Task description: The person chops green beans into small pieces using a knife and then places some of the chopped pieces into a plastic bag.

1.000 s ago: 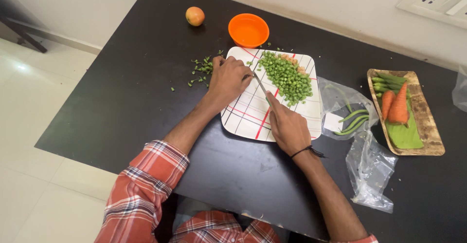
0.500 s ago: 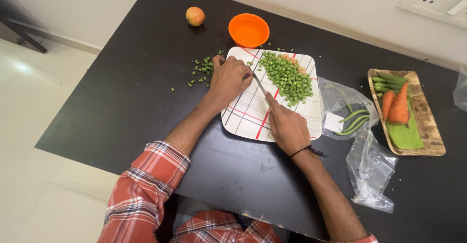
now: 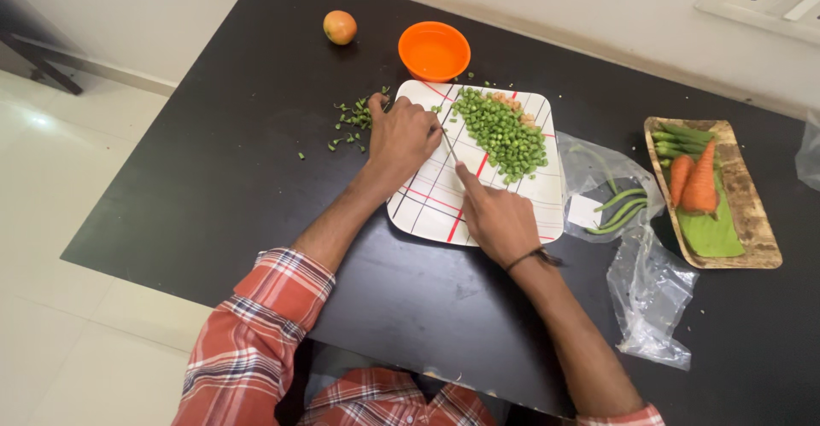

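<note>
A thin steel knife (image 3: 448, 144) slants across a square white plate (image 3: 427, 208) with red and dark stripes, beside a heap of chopped green beans (image 3: 500, 131).

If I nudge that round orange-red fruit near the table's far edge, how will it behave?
The fruit looks round and smooth, so it would probably roll rather than slide. It sits alone on the bare dark table, close to the edge, with nothing beside it to stop it. It seems firm enough for a light grip.

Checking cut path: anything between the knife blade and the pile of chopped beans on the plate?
Nothing visible. The knife, held by the right hand, lies on bare plate left of the chopped beans; the left hand sits opposite.
</note>
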